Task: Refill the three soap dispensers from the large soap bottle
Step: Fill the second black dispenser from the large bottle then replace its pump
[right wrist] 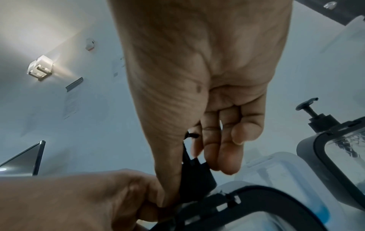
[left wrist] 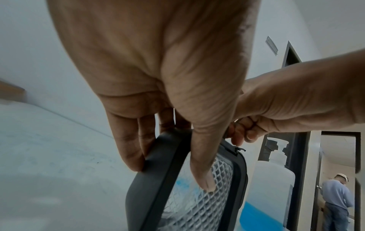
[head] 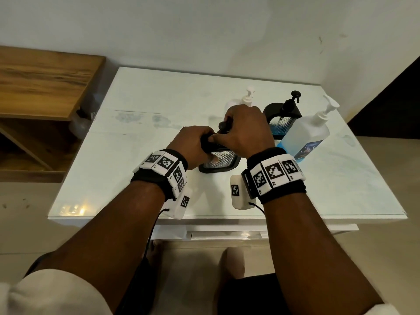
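Note:
A black-framed soap dispenser (head: pixel 221 161) with a clear textured body stands near the middle of the white table (head: pixel 136 178). My left hand (head: pixel 202 142) grips its frame, thumb on the textured face (left wrist: pixel 203 173). My right hand (head: pixel 231 126) pinches its black pump cap (right wrist: pixel 197 173) from above. A second black dispenser (head: pixel 283 117) stands behind to the right. A white dispenser (head: pixel 247 97) is partly hidden behind my right hand. The large soap bottle (head: pixel 304 135), with blue liquid low inside and a white pump, stands to the right.
A wooden shelf unit (head: pixel 45 83) stands left of the table. The wall runs close behind the dispensers. The table's left half and front strip hold nothing. A person (left wrist: pixel 335 200) stands in a doorway beyond the bottle.

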A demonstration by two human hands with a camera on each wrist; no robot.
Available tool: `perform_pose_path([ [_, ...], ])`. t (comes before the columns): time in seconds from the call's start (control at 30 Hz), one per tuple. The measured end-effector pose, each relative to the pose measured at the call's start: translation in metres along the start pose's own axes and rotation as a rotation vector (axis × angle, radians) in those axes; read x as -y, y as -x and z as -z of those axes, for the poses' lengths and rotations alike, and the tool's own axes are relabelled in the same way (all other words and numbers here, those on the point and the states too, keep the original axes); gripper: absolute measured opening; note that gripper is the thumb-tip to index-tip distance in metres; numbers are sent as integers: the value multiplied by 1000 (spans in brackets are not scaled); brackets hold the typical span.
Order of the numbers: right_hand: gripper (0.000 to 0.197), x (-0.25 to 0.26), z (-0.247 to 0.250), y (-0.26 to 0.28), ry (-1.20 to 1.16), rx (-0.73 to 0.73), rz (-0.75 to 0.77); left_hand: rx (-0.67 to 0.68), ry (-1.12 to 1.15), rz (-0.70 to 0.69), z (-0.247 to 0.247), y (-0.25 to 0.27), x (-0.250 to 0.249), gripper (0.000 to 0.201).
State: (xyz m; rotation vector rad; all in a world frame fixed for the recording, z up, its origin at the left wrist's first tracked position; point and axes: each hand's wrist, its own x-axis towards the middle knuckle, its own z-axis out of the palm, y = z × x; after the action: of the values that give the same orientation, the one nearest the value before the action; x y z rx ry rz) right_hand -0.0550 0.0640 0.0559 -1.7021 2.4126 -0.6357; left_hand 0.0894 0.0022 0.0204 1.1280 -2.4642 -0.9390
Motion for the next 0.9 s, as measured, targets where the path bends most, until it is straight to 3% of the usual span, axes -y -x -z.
perform_pose_path([
  [0.13,39,-8,10,-3,-88,145,92,-10,-1,4,-2,-1,2,50],
  [0.27,86,-20,16,1,-204,195,156,-20,7,3,-3,-2,2,48],
  [0.37,103,-19,19,2,-190,180,112,-17,8,3,-3,-2,3,46],
  [0.47,93,-12,13,0,-103,95,1,-16,8,4,-2,-2,3,46],
  [0.57,45,-8,6,-1,-54,60,33,-12,13,4,-1,-2,3,47],
  [0.63,31,-8,7,-1,-84,74,114,-10,4,7,-1,-3,2,46],
  [0.7,37,-13,13,-1,-156,134,156,-14,-10,11,-1,-3,3,44],
  [0.8,65,-19,20,4,-237,192,147,-12,-2,15,-3,-3,4,39],
  [0.9,81,-18,15,5,-160,163,84,-3,4,23,-3,-3,3,35],
])
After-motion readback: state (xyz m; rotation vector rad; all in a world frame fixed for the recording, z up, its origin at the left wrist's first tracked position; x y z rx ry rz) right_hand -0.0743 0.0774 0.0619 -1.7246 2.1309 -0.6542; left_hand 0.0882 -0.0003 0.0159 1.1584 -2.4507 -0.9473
